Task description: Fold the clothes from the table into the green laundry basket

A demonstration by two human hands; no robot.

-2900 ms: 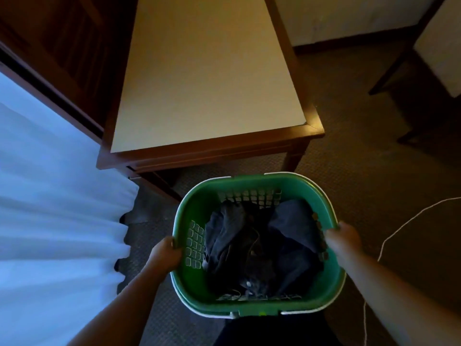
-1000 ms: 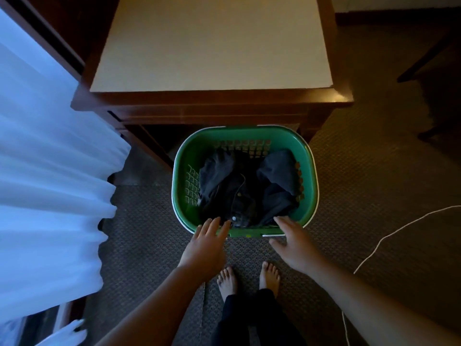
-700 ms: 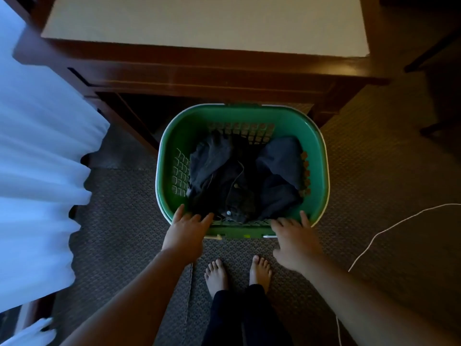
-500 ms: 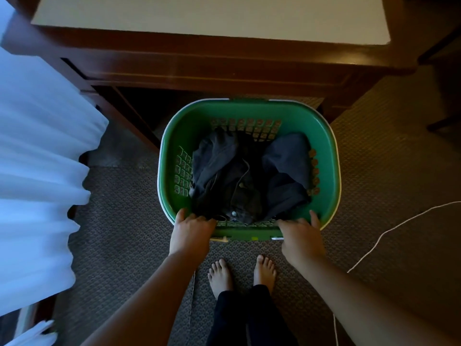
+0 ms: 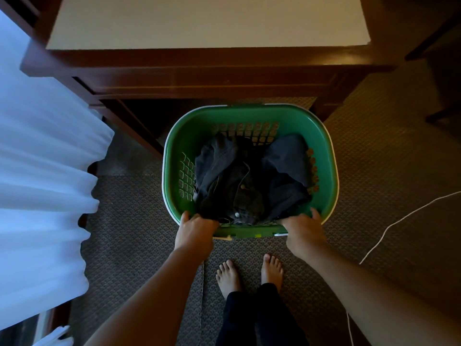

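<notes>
Head view: left hand (image 5: 195, 232) and right hand (image 5: 303, 232) grip the green laundry basket (image 5: 324, 156) rim at 7 and 5 o'clock, arms extended.

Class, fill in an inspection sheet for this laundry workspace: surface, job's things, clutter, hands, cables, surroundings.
Surface: beige-topped wooden table, seen from above.
Job's things: green laundry basket on the carpet in front of the table; dark clothes crumpled inside it.
Clutter: nothing seen.
Hands: left hand and right hand each grip the basket's near rim.
Cables: white cable trails over the carpet on the right.
Surroundings: white curtain on the left; bare feet just short of the basket.
</notes>
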